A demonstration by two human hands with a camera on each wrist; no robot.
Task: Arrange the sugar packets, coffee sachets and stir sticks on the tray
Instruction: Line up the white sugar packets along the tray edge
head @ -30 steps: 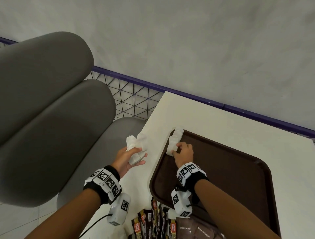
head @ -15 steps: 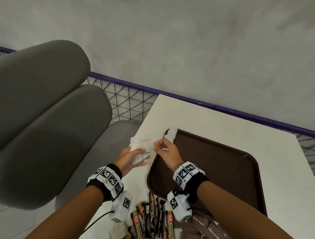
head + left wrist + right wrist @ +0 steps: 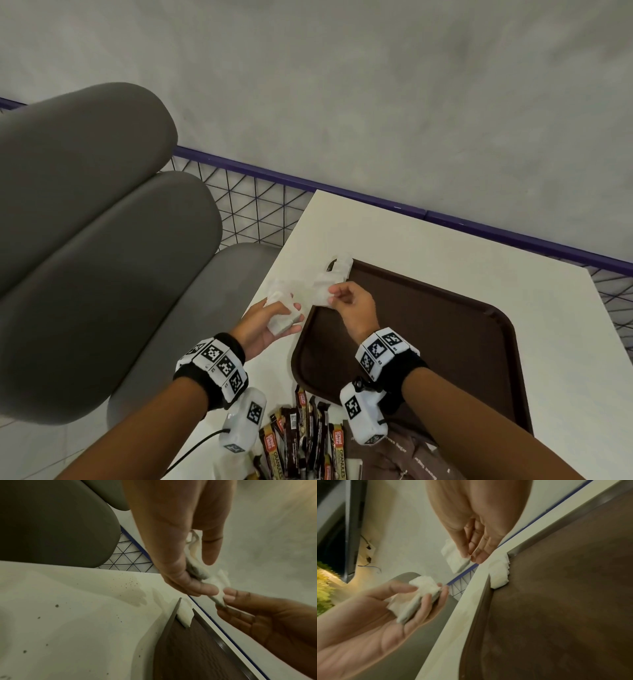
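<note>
Left hand (image 3: 265,322) cradles spare sugar packets (image 3: 281,313) as a reserve; right hand (image 3: 349,303) pinches one packet (image 3: 322,291) over the tray (image 3: 445,329) at mid-frame (likely feeding the corner row (image 3: 340,265)).

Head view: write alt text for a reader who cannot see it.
A person's right hand pinches a white sugar packet above the near-left corner of a brown tray, while the left hand holds a stack of white packets. More white packets lie at the tray's far-left corner, and coffee sachets sit on the white table.
</note>
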